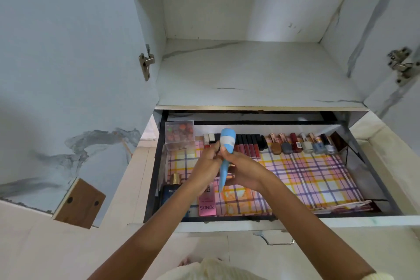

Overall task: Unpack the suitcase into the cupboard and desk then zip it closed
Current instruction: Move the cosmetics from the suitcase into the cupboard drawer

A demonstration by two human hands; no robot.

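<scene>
Over the open drawer (227, 220), right hand (244, 171) grips the blue tube (225, 159) by its lower half. Left hand (206, 163) is curled against the tube's side, grasp unclear. Risk: lowered tilted, its wide top could topple the lipstick row (248, 146) just behind.

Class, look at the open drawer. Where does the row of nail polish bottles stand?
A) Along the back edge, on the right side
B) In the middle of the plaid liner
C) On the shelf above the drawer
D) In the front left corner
A: the nail polish bottles stand side by side along the back edge of the drawer, on its right side.
</scene>
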